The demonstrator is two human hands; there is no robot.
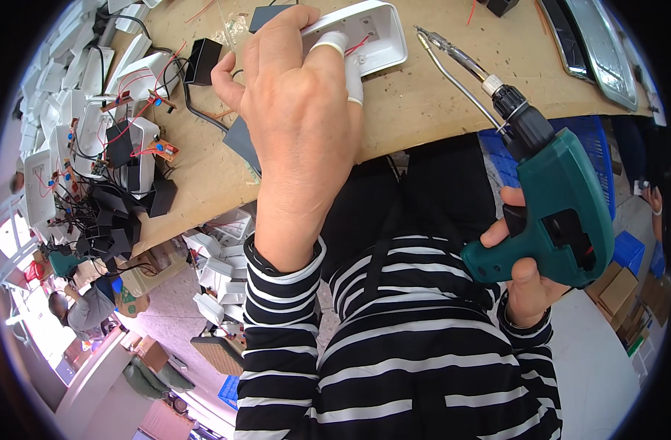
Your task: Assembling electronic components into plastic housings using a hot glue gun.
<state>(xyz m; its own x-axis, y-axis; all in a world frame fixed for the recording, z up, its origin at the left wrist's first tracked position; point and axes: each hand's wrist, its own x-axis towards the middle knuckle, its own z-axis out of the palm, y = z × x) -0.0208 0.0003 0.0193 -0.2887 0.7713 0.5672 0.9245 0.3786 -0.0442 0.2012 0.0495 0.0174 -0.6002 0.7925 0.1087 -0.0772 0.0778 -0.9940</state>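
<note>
My right hand (529, 286) is wrapped round the grip of a dark green soldering gun (570, 198). Its metal tip and the thin solder feed tube point up and left, apart from the white housing. Over the near edge of the table, my left hand (299, 103) grips an open white plastic housing (383, 37), with white finger cots on two of its fingers. Short red wires (359, 45) show inside the housing. The thumb side and part of the housing are hidden behind the hand. A black box-shaped part (203, 61) stands left of that hand.
On the left of the brown table (452, 103) lie white housings (141, 77), small circuit boards with red wires (163, 149) and a heap of black parts and cables (115, 220). A glossy panel (599, 51) lies at the far right. A blue crate (599, 147) sits below the table edge.
</note>
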